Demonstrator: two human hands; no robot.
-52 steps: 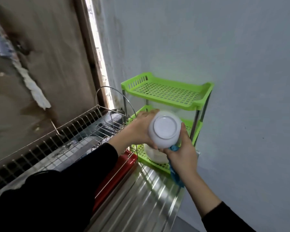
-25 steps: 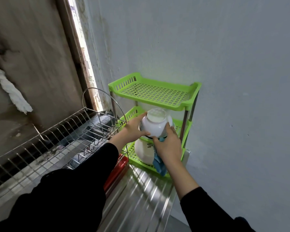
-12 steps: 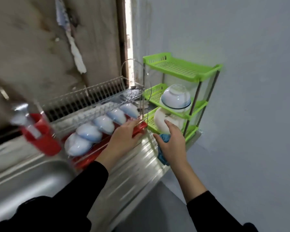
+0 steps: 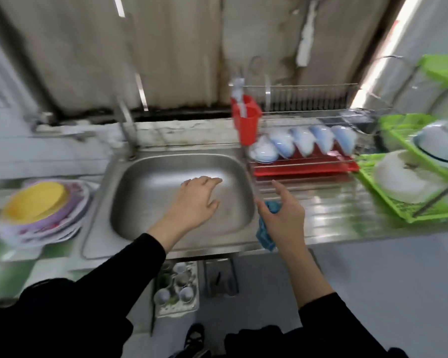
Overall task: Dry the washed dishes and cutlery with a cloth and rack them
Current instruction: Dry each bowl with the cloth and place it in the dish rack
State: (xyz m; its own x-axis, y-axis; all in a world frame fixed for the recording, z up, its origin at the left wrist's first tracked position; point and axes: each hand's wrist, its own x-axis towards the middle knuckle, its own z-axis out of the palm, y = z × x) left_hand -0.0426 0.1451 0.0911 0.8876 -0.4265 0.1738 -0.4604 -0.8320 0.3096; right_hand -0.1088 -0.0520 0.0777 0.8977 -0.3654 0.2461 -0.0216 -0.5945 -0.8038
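The sink [image 4: 150,208] sits mid-table [image 4: 334,215], a stack of plates [image 4: 42,213] to its left, the dish rack [image 4: 305,170] (bowls [image 4: 305,143] in a row inside) to its right, and the shelf unit [image 4: 398,210] beyond.

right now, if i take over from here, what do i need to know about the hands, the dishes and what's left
Left hand: open, empty, over the sink.
Right hand: holds the blue cloth, forefinger out.
Done: two bowls sit upturned on the green shelf rack, the upper bowl on the middle tier and the white bowl below it.
Small bowls stand in a row in the wire rack; I cannot tell if they are dried.
Left: the stack of plates, yellow on top, left of the sink. Probably next.
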